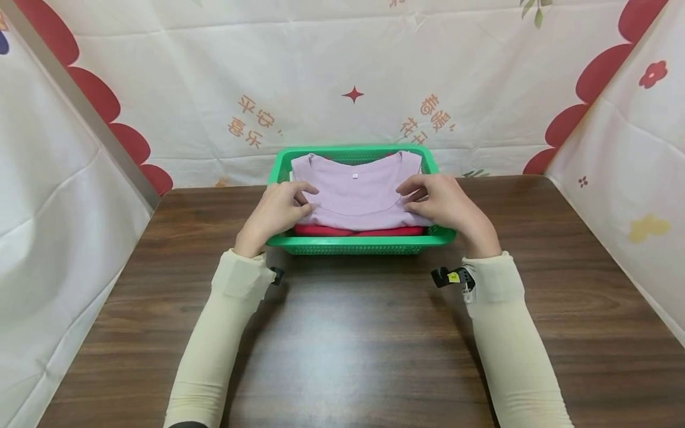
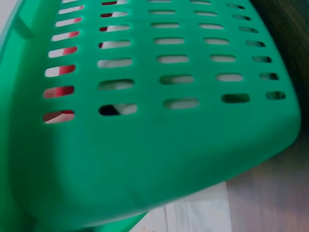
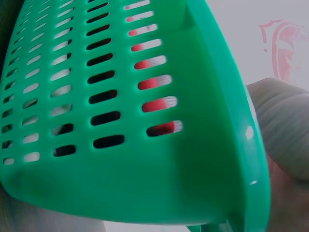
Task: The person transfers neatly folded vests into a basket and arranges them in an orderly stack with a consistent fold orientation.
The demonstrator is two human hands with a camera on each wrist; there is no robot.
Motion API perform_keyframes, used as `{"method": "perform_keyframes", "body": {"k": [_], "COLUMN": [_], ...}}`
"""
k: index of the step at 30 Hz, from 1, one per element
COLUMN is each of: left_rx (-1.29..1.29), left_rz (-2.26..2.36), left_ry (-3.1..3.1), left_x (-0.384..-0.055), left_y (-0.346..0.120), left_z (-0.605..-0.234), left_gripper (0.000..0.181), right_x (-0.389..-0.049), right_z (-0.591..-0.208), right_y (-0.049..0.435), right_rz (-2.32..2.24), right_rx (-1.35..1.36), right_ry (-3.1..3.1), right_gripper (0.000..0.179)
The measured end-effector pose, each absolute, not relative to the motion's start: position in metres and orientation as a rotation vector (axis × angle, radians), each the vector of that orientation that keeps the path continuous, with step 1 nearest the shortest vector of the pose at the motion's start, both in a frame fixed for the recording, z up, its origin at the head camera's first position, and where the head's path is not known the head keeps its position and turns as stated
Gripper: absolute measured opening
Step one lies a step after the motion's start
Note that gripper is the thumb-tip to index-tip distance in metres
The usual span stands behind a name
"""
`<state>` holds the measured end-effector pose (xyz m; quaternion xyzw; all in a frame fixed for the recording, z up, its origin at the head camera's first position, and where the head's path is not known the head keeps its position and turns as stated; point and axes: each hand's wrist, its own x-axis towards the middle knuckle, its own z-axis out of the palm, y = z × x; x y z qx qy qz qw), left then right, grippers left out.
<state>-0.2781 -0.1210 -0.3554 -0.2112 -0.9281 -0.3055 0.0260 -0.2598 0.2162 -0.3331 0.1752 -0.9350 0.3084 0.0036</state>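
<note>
A lavender folded top point(image 1: 355, 193) with a scooped neckline and a small white label lies uppermost in a green plastic basket point(image 1: 369, 241). Under its front edge shows a red folded cloth point(image 1: 358, 230). My left hand point(image 1: 275, 211) is over the basket's left end, its fingertips at the top's left side. At the right end, my right hand point(image 1: 446, 199) reaches over the rim, fingertips at the garment's right side. Thumb and fingers stay apart on both hands. The wrist views show mainly the basket's slotted wall point(image 2: 145, 145), with red and white cloth behind the slots.
The basket stands at the back of a dark brown wooden table point(image 1: 332, 345), close to a white printed curtain point(image 1: 332, 71). More white cloth hangs along the left and right sides. A wrist camera point(image 1: 449, 277) on a black strap sits below my right hand.
</note>
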Motion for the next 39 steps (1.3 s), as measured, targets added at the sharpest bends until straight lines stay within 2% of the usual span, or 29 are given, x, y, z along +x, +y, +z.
{"method": "perform_keyframes", "body": {"k": [7,28,39], "left_rx": [-0.63,-0.662,-0.581], "left_rz": [-0.897,-0.909,-0.929], "left_ry": [-2.89,-2.79,-2.681], "left_x": [-0.28,-0.281,-0.276], "left_y": [-0.122,-0.119,-0.126], "left_z": [-0.358,-0.35,-0.35], "left_gripper": [0.028,0.031,0.013], "right_x": [-0.261,-0.251,-0.253], "right_z": [-0.334,-0.328,-0.325], "right_y": [0.218,0.226,0.238], "right_rz": [0.925,0.953,0.996], "right_rx": [0.601,0.405,0.383], "right_ry": [-2.963,-2.764,-2.628], "right_gripper": [0.028,0.019,0.024]}}
